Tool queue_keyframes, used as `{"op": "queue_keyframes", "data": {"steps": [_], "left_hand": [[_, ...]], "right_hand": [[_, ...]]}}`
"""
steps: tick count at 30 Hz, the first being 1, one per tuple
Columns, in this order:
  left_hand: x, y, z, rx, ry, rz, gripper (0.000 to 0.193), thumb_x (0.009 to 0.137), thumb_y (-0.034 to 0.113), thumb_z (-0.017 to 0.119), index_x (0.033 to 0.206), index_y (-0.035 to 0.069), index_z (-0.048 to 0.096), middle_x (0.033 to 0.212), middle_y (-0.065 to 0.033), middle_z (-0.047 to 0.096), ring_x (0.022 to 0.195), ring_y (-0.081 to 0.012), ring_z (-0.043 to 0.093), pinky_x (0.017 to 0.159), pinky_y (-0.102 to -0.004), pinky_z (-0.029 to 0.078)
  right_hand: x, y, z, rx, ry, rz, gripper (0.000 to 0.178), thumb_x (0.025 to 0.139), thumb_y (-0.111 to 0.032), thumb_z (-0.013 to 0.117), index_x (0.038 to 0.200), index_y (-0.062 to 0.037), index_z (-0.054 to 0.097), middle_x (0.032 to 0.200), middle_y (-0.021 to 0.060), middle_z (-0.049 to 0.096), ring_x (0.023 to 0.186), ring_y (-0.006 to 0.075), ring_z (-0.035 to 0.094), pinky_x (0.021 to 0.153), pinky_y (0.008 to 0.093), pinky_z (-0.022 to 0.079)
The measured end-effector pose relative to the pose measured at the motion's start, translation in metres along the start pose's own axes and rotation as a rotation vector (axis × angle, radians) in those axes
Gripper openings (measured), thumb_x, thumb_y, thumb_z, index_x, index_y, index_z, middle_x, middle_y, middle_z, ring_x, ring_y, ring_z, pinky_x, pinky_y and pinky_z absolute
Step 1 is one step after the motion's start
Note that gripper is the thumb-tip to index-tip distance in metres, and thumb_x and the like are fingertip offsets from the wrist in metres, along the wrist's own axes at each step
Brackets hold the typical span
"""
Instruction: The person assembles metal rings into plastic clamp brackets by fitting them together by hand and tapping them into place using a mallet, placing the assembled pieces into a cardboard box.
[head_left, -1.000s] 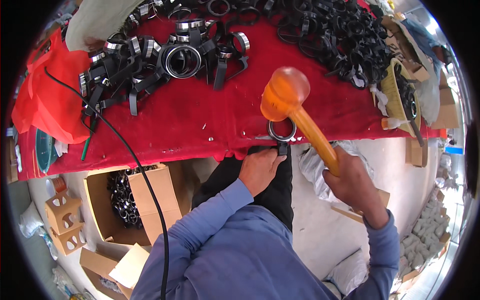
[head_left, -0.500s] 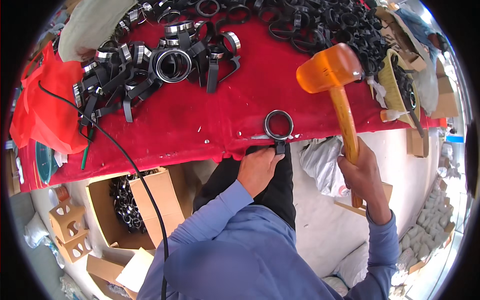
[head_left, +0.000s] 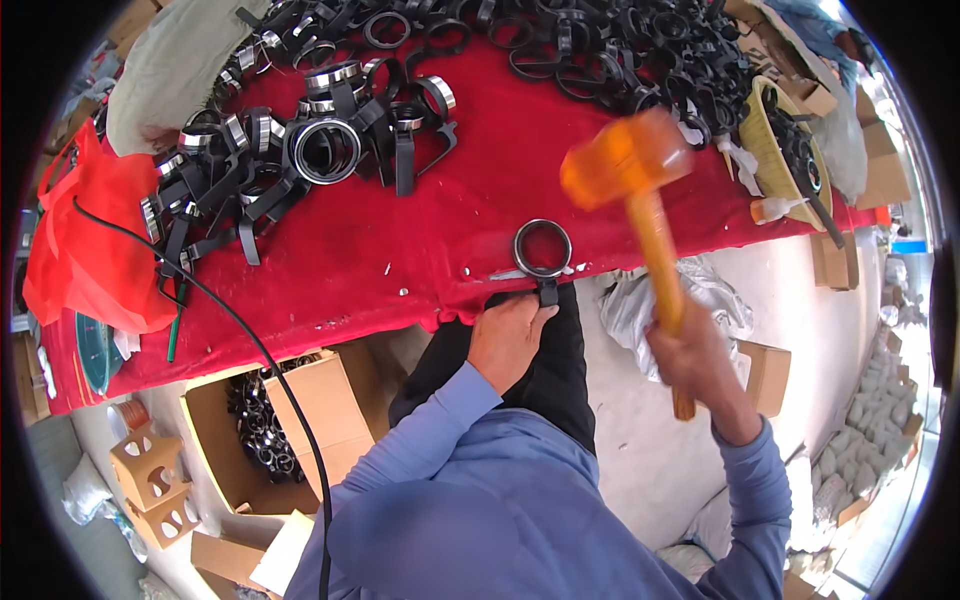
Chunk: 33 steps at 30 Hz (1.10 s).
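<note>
My left hand (head_left: 507,340) is closed on the short black stem of a ring-shaped part (head_left: 569,246), whose round end lies flat at the near edge of the red-covered table (head_left: 480,190). A bright metal lining shows inside the black ring. My right hand (head_left: 694,352) grips the wooden handle of a mallet (head_left: 630,160) with an orange, see-through head. The mallet's head is raised above the table, to the right of the ring and apart from it. Motion blurs the head and my right hand a little.
Metal-lined black rings (head_left: 330,150) are heaped at the left. More black rings (head_left: 610,50) pile up at the back right, near a yellow basket (head_left: 752,130). A red bag (head_left: 95,235) and a hanging black cable (head_left: 250,335) are at left. Below stands an open carton (head_left: 335,400) holding parts.
The mallet and my right hand have swung leftward, the mallet's head also coming lower in the picture. My left hand keeps its hold on the ring's stem. The whole view has shifted slightly.
</note>
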<state>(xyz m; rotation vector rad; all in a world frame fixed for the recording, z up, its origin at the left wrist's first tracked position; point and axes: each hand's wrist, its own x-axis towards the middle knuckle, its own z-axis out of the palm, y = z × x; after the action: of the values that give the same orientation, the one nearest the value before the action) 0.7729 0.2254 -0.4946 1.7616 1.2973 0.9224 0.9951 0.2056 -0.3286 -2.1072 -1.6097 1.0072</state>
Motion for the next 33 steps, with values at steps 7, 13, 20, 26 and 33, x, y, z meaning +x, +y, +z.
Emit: {"op": "queue_keyframes", "data": {"steps": [7,13,20,26,33], "left_hand": [[-0.001,-0.002,-0.008,0.025,-0.017,-0.038,0.020,0.101,0.020,0.071,0.096,0.001,0.070,0.086,-0.0214,0.071,0.078,-0.0422,0.069,0.066,-0.0488,0.054],[-0.003,-0.006,-0.004,0.019,-0.029,-0.025,0.020,0.101,0.020,0.071,0.098,0.000,0.072,0.089,-0.0215,0.072,0.080,-0.0417,0.070,0.066,-0.0477,0.054],[-0.005,-0.010,-0.007,-0.184,-0.034,-0.045,0.019,0.100,0.018,0.072,0.107,0.001,0.074,0.099,-0.0203,0.075,0.091,-0.0384,0.073,0.077,-0.0446,0.058],[-0.016,0.013,-0.029,-0.416,-0.043,0.087,0.024,0.096,0.004,0.075,0.120,0.002,0.076,0.118,-0.0127,0.077,0.105,-0.0282,0.076,0.089,-0.0354,0.060],[-0.026,0.021,-0.052,-0.359,0.015,0.199,0.031,0.094,0.001,0.075,0.124,0.003,0.074,0.122,-0.0127,0.076,0.104,-0.0277,0.076,0.090,-0.0365,0.060]], "right_hand": [[-0.009,-0.006,-0.012,0.194,-0.045,0.151,0.017,0.090,-0.007,0.068,0.101,-0.0015,0.056,0.070,0.0067,0.058,0.053,0.0147,0.058,0.050,0.0340,0.048],[-0.022,0.027,0.017,-0.127,-0.012,-0.001,0.028,0.088,-0.014,0.072,0.108,0.0032,0.061,0.083,0.0249,0.067,0.080,0.0432,0.070,0.076,0.0467,0.055],[-0.032,0.026,0.029,0.658,0.040,0.124,0.017,0.090,0.001,0.065,0.098,-0.0028,0.050,0.065,0.0036,0.054,0.045,0.0123,0.051,0.043,0.0300,0.043],[0.006,0.029,0.050,0.609,0.076,0.018,0.017,0.090,-0.002,0.067,0.100,0.0001,0.053,0.064,0.0036,0.055,0.046,0.0113,0.053,0.045,0.0287,0.045],[0.099,0.001,0.075,0.563,0.197,-0.273,0.017,0.093,-0.004,0.070,0.102,0.0006,0.057,0.074,0.0046,0.061,0.058,0.0108,0.059,0.053,0.0272,0.048]]}}
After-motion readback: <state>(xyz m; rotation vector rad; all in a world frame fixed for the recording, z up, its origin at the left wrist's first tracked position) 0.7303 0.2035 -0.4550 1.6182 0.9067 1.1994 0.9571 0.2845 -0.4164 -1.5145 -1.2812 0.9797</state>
